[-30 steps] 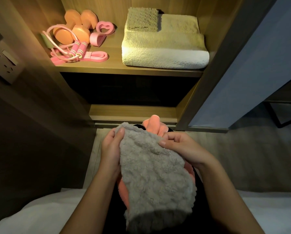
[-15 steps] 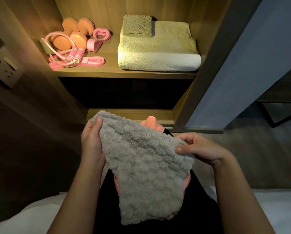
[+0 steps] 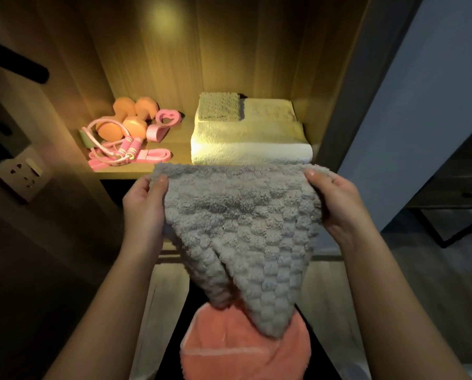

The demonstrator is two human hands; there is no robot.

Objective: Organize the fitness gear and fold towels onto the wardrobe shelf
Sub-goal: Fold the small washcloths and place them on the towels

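The grey towel [image 3: 240,229] is opening right out now — left hand [image 3: 144,209] and right hand [image 3: 336,204] each pinching a top corner, pulling apart and lifting it up before the wardrobe shelf [image 3: 181,145] — so it's hanging spread, looking ready for folding

1. A white wall socket [image 3: 23,171] sits on the dark panel at the left edge.
2. A blue-grey panel [image 3: 427,105] stands at the right.
3. Dark-framed furniture [image 3: 454,207] stands on the wood floor [image 3: 435,292].

No text, label, brand, number or sign can be read anywhere.
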